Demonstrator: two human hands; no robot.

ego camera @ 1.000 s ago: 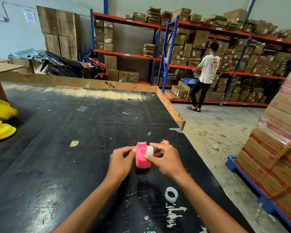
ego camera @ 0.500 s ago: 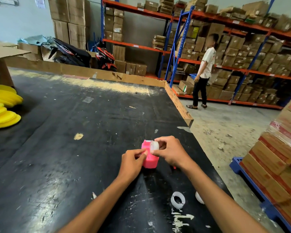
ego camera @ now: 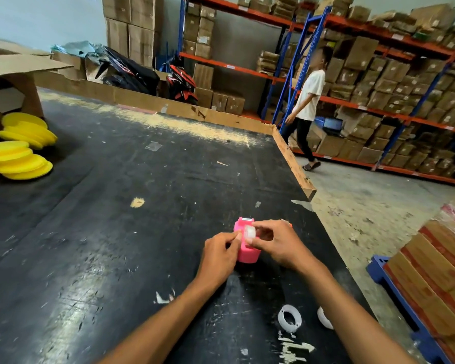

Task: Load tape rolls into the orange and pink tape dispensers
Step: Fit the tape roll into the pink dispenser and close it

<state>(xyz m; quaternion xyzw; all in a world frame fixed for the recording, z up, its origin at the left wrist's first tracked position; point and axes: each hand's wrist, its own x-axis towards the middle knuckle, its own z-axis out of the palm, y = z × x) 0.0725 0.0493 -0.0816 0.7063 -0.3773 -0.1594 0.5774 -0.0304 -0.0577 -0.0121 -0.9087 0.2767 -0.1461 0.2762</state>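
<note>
Comparing with the frames of the preceding second, the tape roll [ego camera: 250, 233] had moved from the right flank of the pink dispenser [ego camera: 247, 252] to a position over its open top, and now sat partly down between the side walls. The dispenser stood upright on the black counter [ego camera: 116, 258], near its right edge. Left hand [ego camera: 217, 254]: grip closed on the dispenser's left wall, thumb and forefinger pinched at the roll's edge. Right hand [ego camera: 279, 245]: grip closed on the roll, fingertips over its top. Whether the roll was fully seated could not be told; the fingers hid the slot.

Judgement: insertion into the pink unit was under way, not finished. The orange dispenser [ego camera: 290, 225] showed only as a sliver behind the right hand, apparently not yet loaded. A spare roll [ego camera: 289, 317] lay flat near the right forearm, a second white piece [ego camera: 325, 317] just beside it.
</note>
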